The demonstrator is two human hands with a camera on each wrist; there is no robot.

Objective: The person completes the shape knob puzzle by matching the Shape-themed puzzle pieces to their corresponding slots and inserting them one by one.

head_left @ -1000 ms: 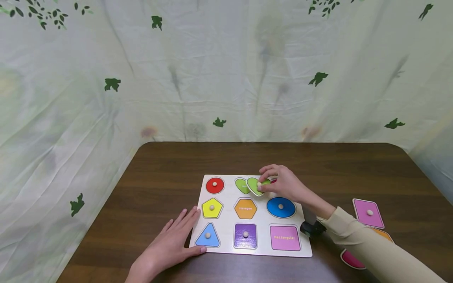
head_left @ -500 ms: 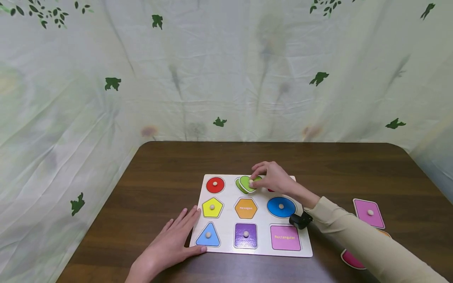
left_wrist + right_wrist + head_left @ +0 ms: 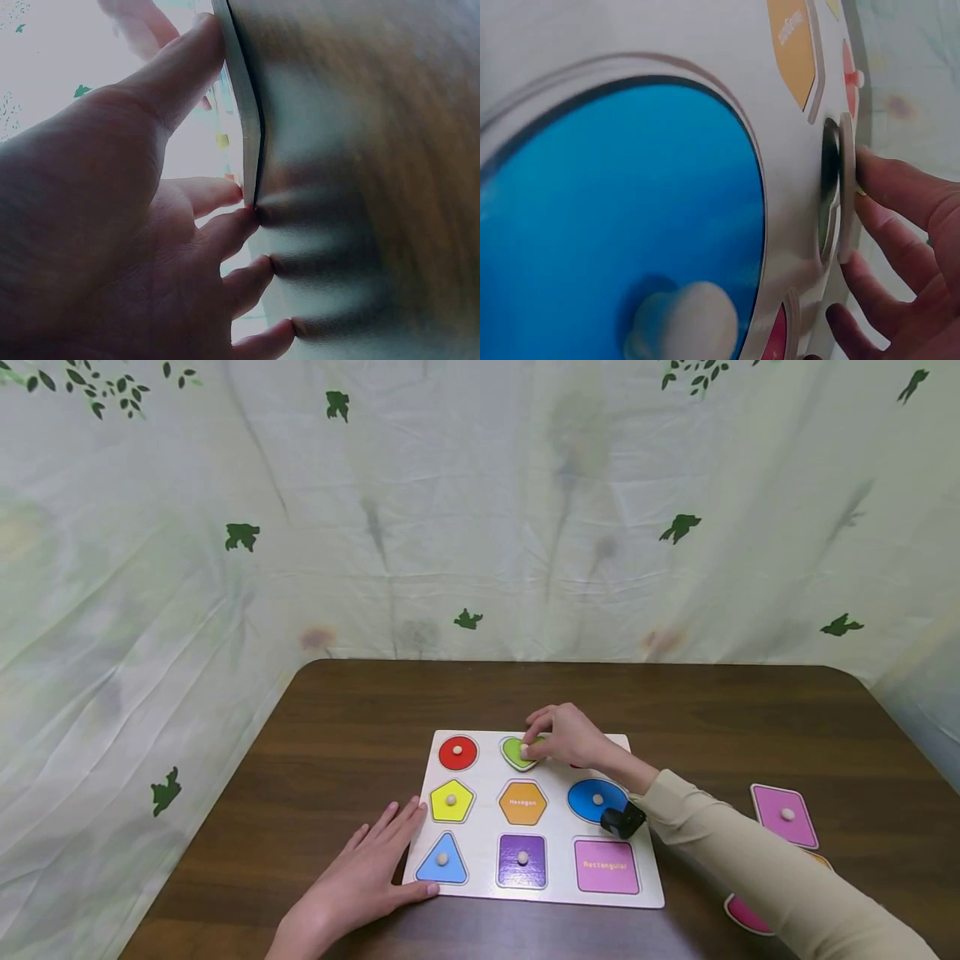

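Note:
My right hand (image 3: 567,737) pinches the knob of a green heart puzzle piece (image 3: 514,753) over the heart recess at the top middle of the white puzzle board (image 3: 483,827). In the right wrist view the heart piece (image 3: 847,187) stands slightly off the board, tilted above its recess, with fingertips at its knob and edge. My left hand (image 3: 367,864) lies with fingers spread at the board's left edge, thumb on the lower left corner. The left wrist view shows the left hand (image 3: 150,187) with its fingertips against the board's edge (image 3: 244,127) and the table.
Seated knobbed pieces include a red circle (image 3: 457,752), yellow pentagon (image 3: 452,801), blue triangle (image 3: 442,860), purple square (image 3: 522,862) and blue oval (image 3: 592,797). Hexagon (image 3: 522,802) and rectangle (image 3: 607,866) recesses show printed words. Right of the board lie a pink rectangle piece (image 3: 780,806) and others partly under the sleeve.
My right hand has moved left with the heart piece, from beside the heart recess to over it. The left hand has stayed in place.

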